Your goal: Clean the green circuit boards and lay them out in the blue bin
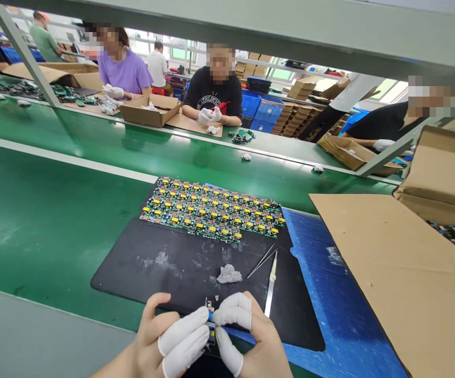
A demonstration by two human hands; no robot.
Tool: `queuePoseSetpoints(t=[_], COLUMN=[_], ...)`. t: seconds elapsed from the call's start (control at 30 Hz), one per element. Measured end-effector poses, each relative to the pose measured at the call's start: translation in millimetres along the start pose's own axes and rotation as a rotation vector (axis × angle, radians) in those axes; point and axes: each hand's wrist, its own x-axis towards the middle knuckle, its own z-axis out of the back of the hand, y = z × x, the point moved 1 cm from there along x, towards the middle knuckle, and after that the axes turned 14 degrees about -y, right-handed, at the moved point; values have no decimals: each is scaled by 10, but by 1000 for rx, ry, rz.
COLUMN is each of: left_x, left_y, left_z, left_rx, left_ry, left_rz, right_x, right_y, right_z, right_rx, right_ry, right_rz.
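Note:
Between the fingers of my left hand (178, 336) and my right hand (246, 331) is a small circuit board (210, 311), held low at the mat's near edge. White finger cots cover some fingers of both hands, and those fingers hide most of the board. Just beyond them, a lump of grey-white putty (229, 274) sits on the black mat (133, 262), with a tiny crumb nearer to me. Metal tweezers (261, 261) and a flat blade with a wrapped handle (271, 283) lie right of the lump. Rows of circuit boards (211, 210) with yellow parts cover the mat's far side.
A green conveyor belt (164, 149) crosses beyond the mat, carrying small whitish pieces. An open cardboard box (427, 184) with a wide flap stands at right, over blue sheeting (317, 273). Co-workers sit across the belt. A grey beam (251, 31) passes overhead.

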Motion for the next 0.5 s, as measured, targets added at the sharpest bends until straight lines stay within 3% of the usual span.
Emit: queuePoseSetpoints(t=[0.2, 0.4, 0.5], left_x=[-1, 17, -32], left_y=[-43, -58, -47], left_z=[-72, -113, -100], left_rx=[39, 139, 124], left_ry=[-46, -85, -62], left_rz=[66, 178, 258], right_x=[-96, -137, -107], right_y=[-33, 18, 36], right_z=[-168, -210, -173], right_rx=[-135, -156, -125], right_ry=[-245, -315, -277], right_rz=[144, 139, 90])
